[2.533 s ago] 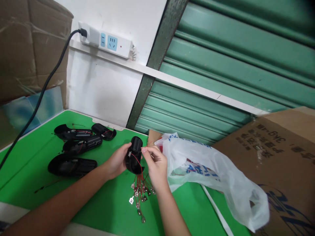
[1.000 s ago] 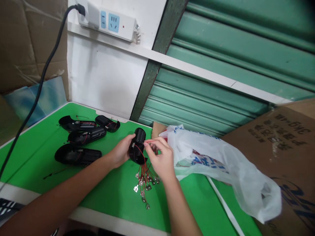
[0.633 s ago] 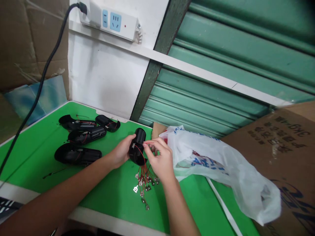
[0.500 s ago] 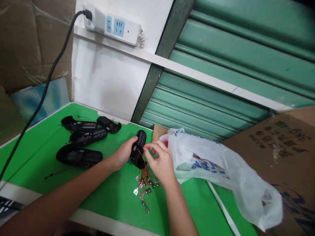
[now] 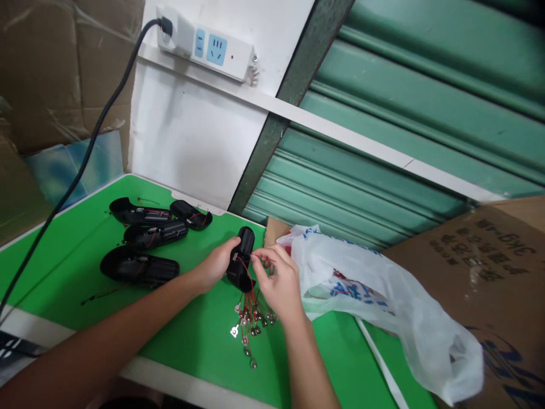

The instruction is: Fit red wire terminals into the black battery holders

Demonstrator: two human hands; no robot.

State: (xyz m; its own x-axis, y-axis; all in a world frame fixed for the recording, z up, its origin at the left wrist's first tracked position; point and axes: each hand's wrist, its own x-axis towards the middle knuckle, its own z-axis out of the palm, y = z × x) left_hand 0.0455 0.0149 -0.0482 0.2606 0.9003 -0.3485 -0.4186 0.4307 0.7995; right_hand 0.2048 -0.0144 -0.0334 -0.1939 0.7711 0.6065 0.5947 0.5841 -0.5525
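Note:
My left hand (image 5: 216, 262) grips a black plastic housing (image 5: 244, 241) by its left side, over the green table (image 5: 191, 341). A red wire curves across the housing's lower half. My right hand (image 5: 279, 278) pinches a thin red wire (image 5: 260, 257) between thumb and fingertips, close to the housing's right edge. Below the housing lies a bunch of red wires with several small metal contact plates (image 5: 244, 341) at their ends. Whether the pinched wire belongs to that bunch is hidden by my fingers.
Several similar black housings (image 5: 140, 267) with wires lie on the table's left. A white plastic bag (image 5: 383, 289) sits at the right, before a cardboard box (image 5: 489, 272). A black cable (image 5: 102, 116) runs from the power strip (image 5: 225, 54) down the left side.
The view has shifted slightly. My left hand keeps its grip on the housing, and my right hand still pinches the red wire, its fingertips slightly farther from the housing.

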